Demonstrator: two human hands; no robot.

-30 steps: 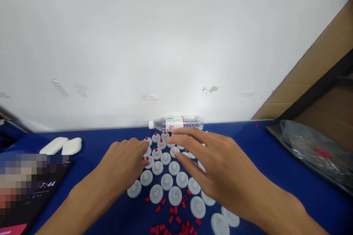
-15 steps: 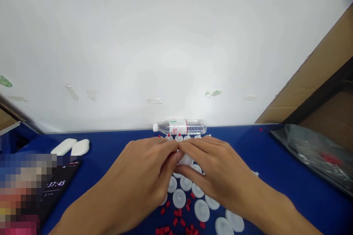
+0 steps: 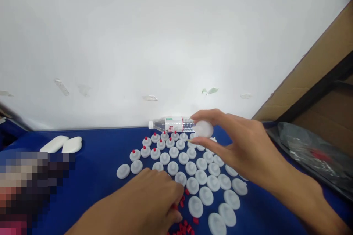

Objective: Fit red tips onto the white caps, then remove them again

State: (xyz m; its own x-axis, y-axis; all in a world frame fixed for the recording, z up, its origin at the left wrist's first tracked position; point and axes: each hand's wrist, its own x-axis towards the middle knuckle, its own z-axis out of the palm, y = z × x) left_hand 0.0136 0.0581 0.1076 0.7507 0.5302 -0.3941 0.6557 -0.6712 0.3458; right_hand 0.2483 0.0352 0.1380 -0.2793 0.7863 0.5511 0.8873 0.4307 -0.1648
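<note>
We are pinching one white cap (image 3: 204,129) between thumb and fingers of our right hand (image 3: 242,143), raised over the far rows near the water bottle (image 3: 172,124). Our left hand (image 3: 154,200) is curling, fingers down, onto the red plugs (image 3: 183,226) at the near edge of the blue surface (image 3: 99,154); whether it is gripping one we cannot tell.

Bare blue table (image 3: 104,150) lies open left of centre. At centre, packed white caps (image 3: 193,170) leave only narrow gaps; loose red plugs (image 3: 186,226) litter the bottom. A water bottle (image 3: 172,125) blocks the far edge, white pads (image 3: 62,144) the left, a grey bag (image 3: 311,152) the right.
</note>
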